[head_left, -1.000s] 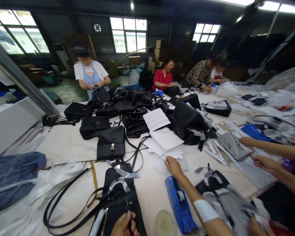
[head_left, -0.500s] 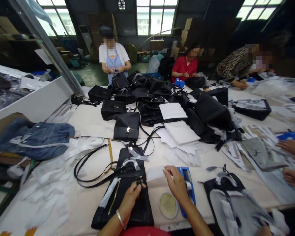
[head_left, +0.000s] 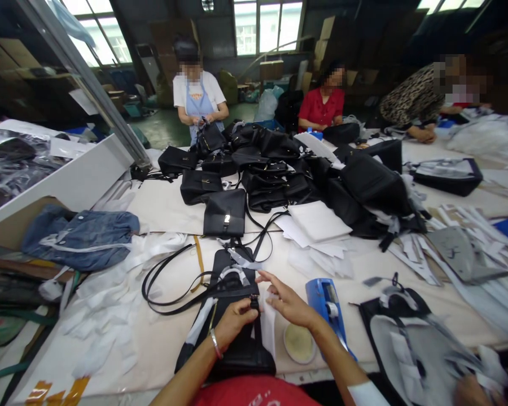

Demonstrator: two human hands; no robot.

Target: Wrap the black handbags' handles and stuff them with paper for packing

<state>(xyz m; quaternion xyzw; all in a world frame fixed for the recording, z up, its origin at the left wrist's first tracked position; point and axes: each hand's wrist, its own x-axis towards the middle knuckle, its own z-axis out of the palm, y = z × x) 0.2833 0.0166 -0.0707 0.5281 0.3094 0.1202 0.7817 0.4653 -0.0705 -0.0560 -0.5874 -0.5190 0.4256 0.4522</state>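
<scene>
Denim, a blue garment [head_left: 80, 237], is seen at the left of the table [head_left: 152, 349], with white strips [head_left: 110, 287] heaped just beside it. Black straps [head_left: 165, 282] are looped to the right of these, running to a black bag [head_left: 237, 355] that is laid flat at the near edge.

On that bag the left hand [head_left: 232, 321] is rested, its fingers clenched on a small black clasp [head_left: 254, 303] at the bag's upper part. Just to the right the right hand [head_left: 288, 303] is held with fingers stretched out over the bag's top and over a white slip [head_left: 269, 332] — whether the slip is gripped cannot be told.

Near the right wrist a round pale disc [head_left: 300, 343] is placed, and just beside it a blue tape dispenser [head_left: 327, 301]. Farther off, white sheets [head_left: 319, 221] are stacked against a pile of black bags [head_left: 279, 163] at the middle of the table.

At the near right a second bag [head_left: 406, 338] is covered with grey paper. On the far side a person in a white shirt [head_left: 198, 93] is seen — standing, both hands on a bag from the pile.
</scene>
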